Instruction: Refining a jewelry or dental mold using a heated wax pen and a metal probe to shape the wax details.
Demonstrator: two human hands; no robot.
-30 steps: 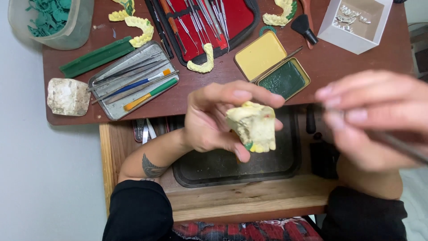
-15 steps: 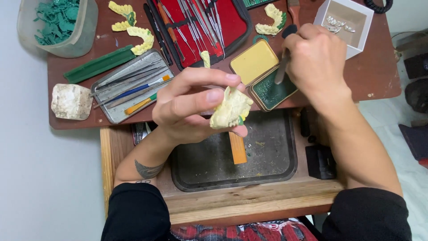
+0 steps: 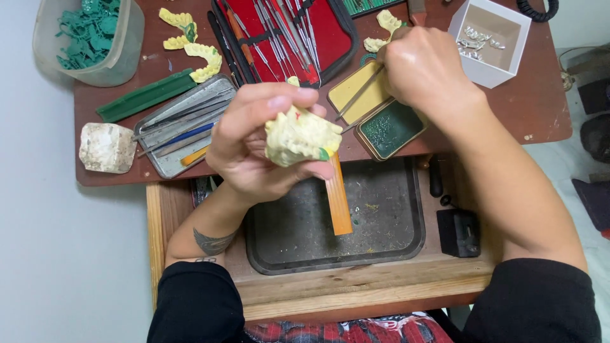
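while the left hand [image 3: 254, 143] keeps a pale yellow dental cast [image 3: 298, 134] pinched up off the bench, thumb under and fingers curled over the top, the cast sits right in front of the face, probably so the worked side points up where it's easy to see. there's a bit of red and a green blob on it, can't tell what exactly. the right hand [image 3: 426, 73] is out past the cast, closed around a thin metal tool [image 3: 359, 94] whose tip reaches down over the open tin, yellow half [image 3: 356, 95] and green half [image 3: 391, 127], which looks like a spot to pick up wax. just below the left hand an orange stick [image 3: 338, 200] lies in the dark tray [image 3: 394, 244], angled, close enough to grab. beyond the left hand's knuckles is the red tool case [image 3: 298, 32] laid open so every pick shows, and off to its outer side a metal tray of instruments [image 3: 181, 124], a green bar [image 3: 146, 95], a whitish stone block [image 3: 107, 147] and a tub of green scraps [image 3: 89, 38]. past the right hand sits a small white box [image 3: 489, 38] of metal bits.
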